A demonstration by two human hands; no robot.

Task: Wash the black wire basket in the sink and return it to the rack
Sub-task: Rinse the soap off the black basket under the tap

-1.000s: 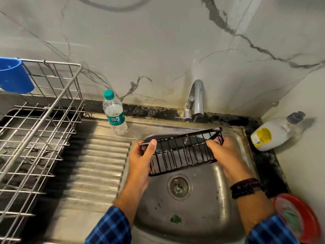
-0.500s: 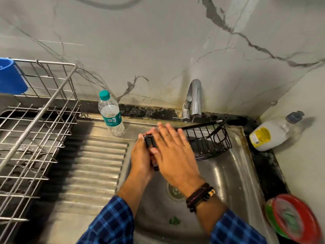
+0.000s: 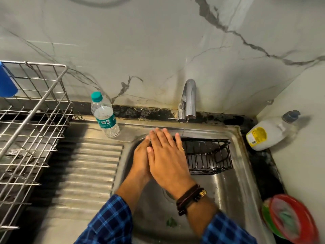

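Note:
The black wire basket (image 3: 209, 155) sits in the steel sink (image 3: 230, 199), just below the tap (image 3: 189, 101), from which a thin stream of water runs. Only its right half shows; both hands cover its left end. My left hand (image 3: 140, 159) is at that left end and holds it, with its fingers mostly hidden. My right hand (image 3: 167, 155) lies flat, fingers straight, over my left hand and the basket's left part. The silver wire dish rack (image 3: 31, 129) stands on the left beside the ribbed drainboard (image 3: 84, 169).
A water bottle (image 3: 105, 117) with a teal cap stands at the sink's back left corner. A white soap bottle (image 3: 265, 134) lies on the counter to the right. Red and green plates (image 3: 292, 219) sit at the front right. A blue cup (image 3: 7, 83) hangs on the rack.
My right hand let go of the basket's right end and swept left to lie over my left hand. The basket dropped lower into the sink under the tap.

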